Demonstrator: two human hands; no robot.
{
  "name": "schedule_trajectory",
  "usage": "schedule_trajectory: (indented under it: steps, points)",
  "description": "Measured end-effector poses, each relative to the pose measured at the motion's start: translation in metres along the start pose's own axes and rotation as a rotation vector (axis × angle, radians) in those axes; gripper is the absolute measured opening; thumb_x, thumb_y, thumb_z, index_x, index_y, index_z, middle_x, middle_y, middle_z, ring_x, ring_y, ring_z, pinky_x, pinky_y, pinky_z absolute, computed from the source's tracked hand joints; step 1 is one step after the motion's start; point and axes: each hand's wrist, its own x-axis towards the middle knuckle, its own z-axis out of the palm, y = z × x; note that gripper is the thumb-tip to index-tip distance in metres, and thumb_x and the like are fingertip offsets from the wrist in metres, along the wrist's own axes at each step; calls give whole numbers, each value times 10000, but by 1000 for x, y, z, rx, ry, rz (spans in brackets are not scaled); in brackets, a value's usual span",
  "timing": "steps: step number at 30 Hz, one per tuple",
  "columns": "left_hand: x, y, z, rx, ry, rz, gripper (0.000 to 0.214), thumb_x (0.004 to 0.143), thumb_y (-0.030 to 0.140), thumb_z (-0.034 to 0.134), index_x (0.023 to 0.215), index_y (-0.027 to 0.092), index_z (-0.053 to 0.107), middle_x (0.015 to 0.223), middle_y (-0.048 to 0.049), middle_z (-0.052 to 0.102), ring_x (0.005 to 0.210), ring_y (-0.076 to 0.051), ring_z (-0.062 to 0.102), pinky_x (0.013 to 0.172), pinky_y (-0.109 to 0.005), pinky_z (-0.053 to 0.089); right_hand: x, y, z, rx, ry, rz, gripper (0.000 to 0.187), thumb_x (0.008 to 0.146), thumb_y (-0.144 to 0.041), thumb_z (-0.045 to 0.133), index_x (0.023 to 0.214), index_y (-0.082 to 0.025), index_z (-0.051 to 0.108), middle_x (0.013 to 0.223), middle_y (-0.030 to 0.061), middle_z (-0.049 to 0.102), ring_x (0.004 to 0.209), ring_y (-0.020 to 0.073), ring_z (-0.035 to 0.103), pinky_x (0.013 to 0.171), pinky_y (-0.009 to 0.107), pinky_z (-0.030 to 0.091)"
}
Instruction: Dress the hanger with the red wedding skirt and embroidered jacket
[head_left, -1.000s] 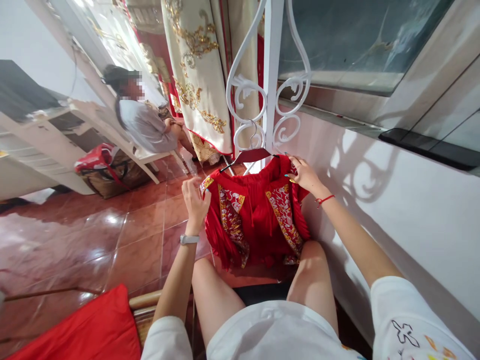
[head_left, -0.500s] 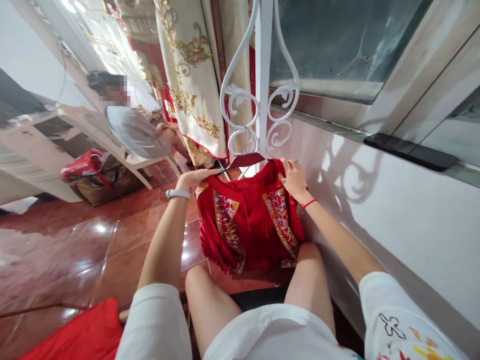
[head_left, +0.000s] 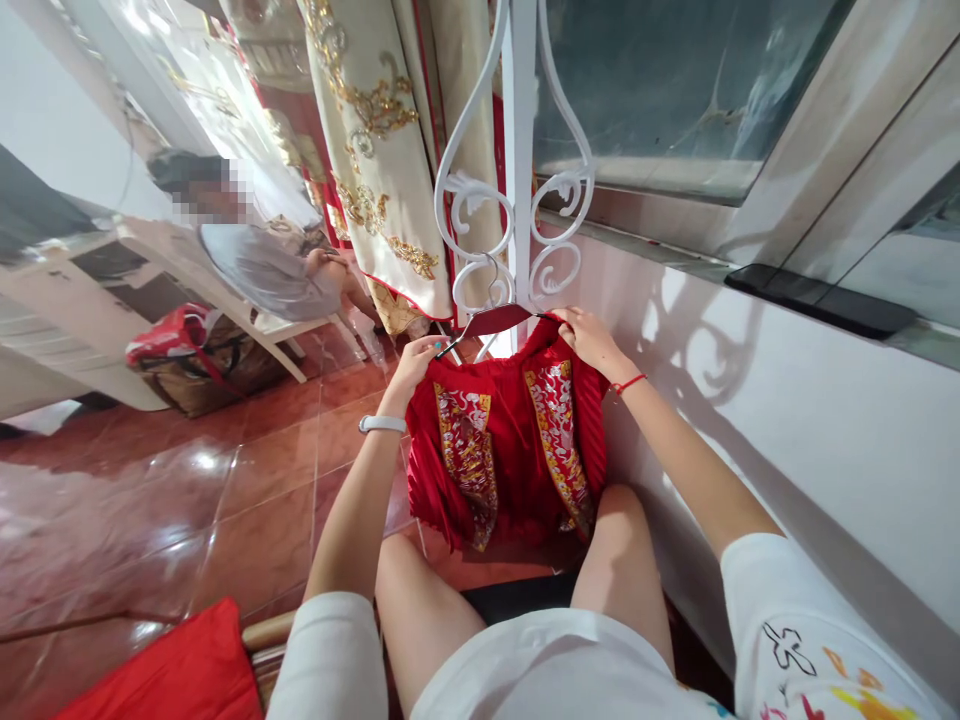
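Red skirt [head_left: 510, 440] hangs from a dark hanger [head_left: 491, 318] hooked on the white scrolled rack [head_left: 517, 200], its hem just above the person's knees. Left hand [head_left: 416, 362] pinches the skirt's top left corner; right hand [head_left: 589, 338] pinches the top right edge. On the right the skirt nearly touches the white wall [head_left: 787, 440]. To the left, glossy floor tiles [head_left: 247, 480] lie open as far as a seated person [head_left: 259, 262] far left.
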Motion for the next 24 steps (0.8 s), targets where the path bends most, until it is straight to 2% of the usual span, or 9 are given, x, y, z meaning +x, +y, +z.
schedule_trajectory:
  steps: [3, 6, 9, 13, 16, 19, 21, 22, 24]
  points:
    - [-3, 3, 8, 21, 288, 130, 268, 842, 234, 508, 989, 132, 707, 874, -55, 691, 770, -158, 572, 790, -289, 471, -6, -3, -3, -34, -56, -14, 399, 905, -106, 421, 1258, -152, 602, 1081, 123, 669, 949, 238, 615, 876, 353, 475]
    - [-15, 19, 32, 115, 664, 243, 302, 918, 188, 389, 1040, 154, 664, 1064, -95, 670, 991, -197, 571, 967, -345, 427, -8, -9, -5, -79, -95, -3, 414, 913, -101, 418, 1287, -144, 591, 1029, 117, 654, 915, 222, 608, 854, 329, 465]
    - [-29, 38, 67, 239, 841, 284, 351, 982, 214, 301, 1102, 165, 628, 1146, -120, 627, 1101, -232, 530, 1062, -414, 356, -9, -11, -5, -90, -134, 5, 428, 916, -90, 412, 1305, -135, 587, 1003, 109, 644, 899, 200, 602, 838, 293, 458]
    - [-42, 39, 96, 347, 855, 269, 358, 1004, 245, 280, 1116, 165, 611, 1107, -131, 596, 1140, -261, 509, 1080, -469, 332, -10, -6, -2, -111, -143, 28, 473, 918, -110, 413, 1375, -123, 535, 1067, 128, 629, 960, 216, 595, 879, 315, 471]
    - [-52, 23, 93, 431, 752, 299, 330, 995, 256, 327, 1167, 155, 590, 1175, -154, 571, 1187, -270, 483, 1099, -481, 314, -14, -4, 2, -148, -93, 39, 528, 913, -139, 436, 1440, -114, 464, 1258, 174, 572, 1146, 289, 544, 1041, 460, 415]
    - [-73, 5, 81, 494, 582, 423, 367, 968, 243, 387, 1298, 133, 503, 1335, -189, 491, 1308, -275, 408, 1151, -489, 257, -32, -15, 16, -153, 83, 68, 557, 929, -166, 420, 1486, -165, 403, 1389, 177, 490, 1316, 352, 421, 1125, 609, 284]
    - [-96, -8, 76, 512, 530, 487, 451, 935, 217, 429, 1376, 120, 415, 1428, -209, 406, 1391, -280, 325, 1180, -502, 216, -56, -31, 36, -81, 165, 81, 525, 953, -186, 378, 1478, -195, 411, 1361, 164, 515, 1322, 333, 427, 1120, 581, 314]
    - [-110, -15, 76, 512, 526, 499, 494, 916, 205, 451, 1397, 119, 381, 1455, -216, 370, 1414, -285, 293, 1187, -511, 205, -70, -39, 50, -26, 158, 91, 501, 963, -190, 356, 1457, -198, 436, 1315, 157, 552, 1284, 311, 472, 1100, 532, 363]
    - [-138, -35, 82, 488, 531, 474, 542, 878, 182, 483, 1402, 129, 353, 1455, -218, 348, 1415, -295, 288, 1185, -524, 220, -99, -54, 85, 86, -3, 143, 462, 968, -188, 346, 1407, -199, 490, 1207, 133, 631, 1138, 265, 589, 1009, 425, 459]
